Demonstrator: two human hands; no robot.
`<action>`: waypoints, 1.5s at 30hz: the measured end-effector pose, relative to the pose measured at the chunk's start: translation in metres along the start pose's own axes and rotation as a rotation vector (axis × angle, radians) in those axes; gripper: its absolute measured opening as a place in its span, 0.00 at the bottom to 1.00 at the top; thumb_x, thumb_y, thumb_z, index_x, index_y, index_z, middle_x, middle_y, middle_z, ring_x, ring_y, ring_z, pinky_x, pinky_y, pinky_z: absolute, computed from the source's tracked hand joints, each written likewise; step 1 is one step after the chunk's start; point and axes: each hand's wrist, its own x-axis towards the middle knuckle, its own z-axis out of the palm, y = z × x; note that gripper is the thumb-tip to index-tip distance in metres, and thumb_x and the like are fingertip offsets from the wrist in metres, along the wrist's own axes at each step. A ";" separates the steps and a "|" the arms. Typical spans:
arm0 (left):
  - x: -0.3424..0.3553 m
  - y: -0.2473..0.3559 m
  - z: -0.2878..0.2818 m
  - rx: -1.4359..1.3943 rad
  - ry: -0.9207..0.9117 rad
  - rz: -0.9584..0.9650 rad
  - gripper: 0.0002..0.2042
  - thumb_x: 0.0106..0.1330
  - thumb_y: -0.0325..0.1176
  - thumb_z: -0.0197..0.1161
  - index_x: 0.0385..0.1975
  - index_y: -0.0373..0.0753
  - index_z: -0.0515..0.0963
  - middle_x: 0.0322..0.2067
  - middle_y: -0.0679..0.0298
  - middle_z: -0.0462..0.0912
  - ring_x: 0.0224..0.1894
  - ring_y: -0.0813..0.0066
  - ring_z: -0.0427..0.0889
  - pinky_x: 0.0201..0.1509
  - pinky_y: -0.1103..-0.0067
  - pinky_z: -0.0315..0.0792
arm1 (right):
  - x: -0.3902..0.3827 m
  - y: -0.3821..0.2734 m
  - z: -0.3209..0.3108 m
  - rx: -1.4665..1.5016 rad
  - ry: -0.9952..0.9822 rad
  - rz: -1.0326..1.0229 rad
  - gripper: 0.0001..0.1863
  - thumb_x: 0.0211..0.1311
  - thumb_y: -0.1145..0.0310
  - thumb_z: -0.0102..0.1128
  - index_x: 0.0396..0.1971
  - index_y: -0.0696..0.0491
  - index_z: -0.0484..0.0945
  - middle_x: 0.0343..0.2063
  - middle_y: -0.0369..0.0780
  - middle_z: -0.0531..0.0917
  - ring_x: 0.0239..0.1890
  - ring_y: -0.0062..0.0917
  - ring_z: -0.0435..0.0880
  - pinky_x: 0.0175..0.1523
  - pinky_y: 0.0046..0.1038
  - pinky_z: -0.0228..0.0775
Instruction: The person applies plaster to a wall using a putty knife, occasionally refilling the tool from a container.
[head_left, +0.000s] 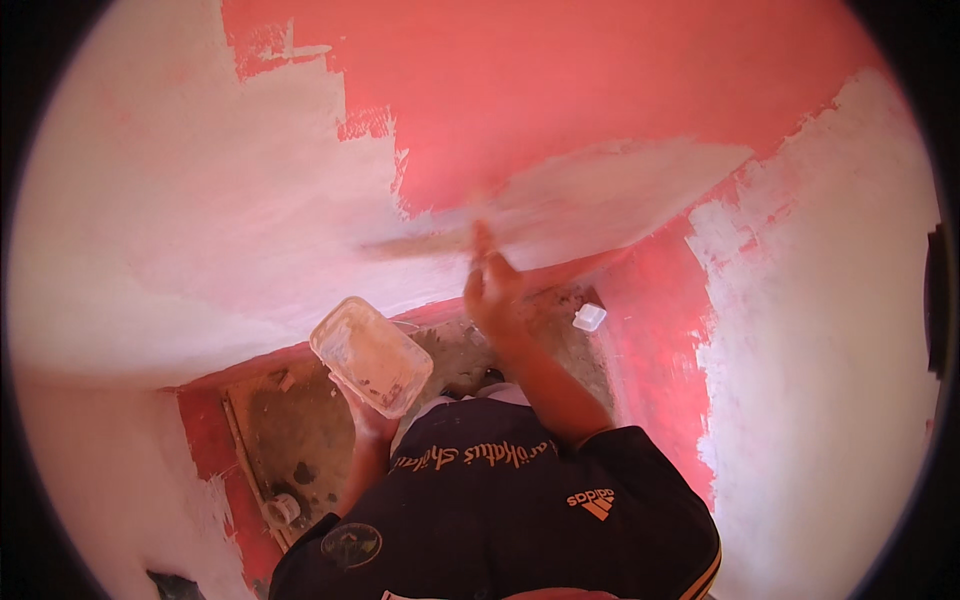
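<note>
My left hand (369, 412) holds a rectangular plastic tub (372, 352) tilted in front of my body. Pale pinkish residue coats its inside, with darker spots near one end. My right hand (492, 285) is raised to the wall, its fingers drawn together and smeared by motion. A blurred, flat brownish streak (420, 245) runs leftward from those fingers along the wall; I cannot make out what it is. The wall ahead (190, 190) carries a whitish coat, with a stepped, ragged edge against bare coral-red paint (580, 80) above.
To the right, the side wall (820, 330) is partly whitish, with a red strip by the corner. Down on the stained floor (310, 430) lie a small white container (590, 317) and, at the left, a round pot (284, 508) near a long thin pipe or strip (243, 460).
</note>
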 end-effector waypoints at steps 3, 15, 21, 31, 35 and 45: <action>-0.001 0.004 -0.017 -0.070 -0.005 -0.087 0.34 0.68 0.65 0.39 0.67 0.49 0.55 0.61 0.67 0.65 0.62 0.65 0.68 0.62 0.65 0.68 | -0.006 0.004 -0.023 0.065 -0.211 0.087 0.17 0.61 0.79 0.50 0.49 0.58 0.77 0.49 0.50 0.80 0.49 0.38 0.82 0.57 0.31 0.71; 0.001 -0.014 -0.055 0.175 0.040 -0.051 0.38 0.65 0.70 0.34 0.68 0.50 0.53 0.64 0.67 0.62 0.63 0.66 0.65 0.64 0.65 0.66 | 0.013 0.076 0.022 -0.227 0.296 0.131 0.15 0.60 0.74 0.54 0.46 0.63 0.77 0.35 0.52 0.83 0.34 0.43 0.83 0.40 0.39 0.74; 0.002 -0.024 -0.078 0.029 0.019 -0.019 0.37 0.66 0.69 0.35 0.68 0.50 0.53 0.64 0.67 0.62 0.64 0.66 0.65 0.64 0.66 0.65 | -0.033 0.068 -0.018 -0.012 -0.249 0.028 0.19 0.60 0.78 0.50 0.52 0.60 0.75 0.49 0.50 0.79 0.33 0.32 0.84 0.36 0.30 0.76; 0.002 -0.021 -0.086 0.064 0.039 -0.067 0.38 0.65 0.70 0.37 0.69 0.51 0.52 0.65 0.68 0.60 0.64 0.65 0.63 0.66 0.65 0.63 | 0.117 0.278 -0.164 -0.171 0.643 0.403 0.21 0.70 0.61 0.46 0.55 0.58 0.73 0.38 0.46 0.81 0.39 0.30 0.80 0.46 0.29 0.72; -0.001 -0.022 -0.066 0.099 0.047 -0.029 0.37 0.65 0.69 0.36 0.68 0.51 0.53 0.63 0.69 0.62 0.63 0.67 0.65 0.64 0.66 0.64 | 0.054 0.118 -0.029 -0.244 0.448 0.144 0.19 0.65 0.71 0.50 0.54 0.62 0.73 0.44 0.52 0.82 0.42 0.43 0.83 0.46 0.35 0.75; -0.007 -0.010 -0.034 0.086 0.015 -0.025 0.36 0.66 0.69 0.35 0.66 0.50 0.57 0.59 0.69 0.66 0.59 0.68 0.68 0.62 0.67 0.67 | 0.103 0.128 -0.141 0.041 0.456 0.586 0.26 0.75 0.52 0.37 0.37 0.61 0.77 0.31 0.40 0.81 0.33 0.23 0.78 0.40 0.31 0.69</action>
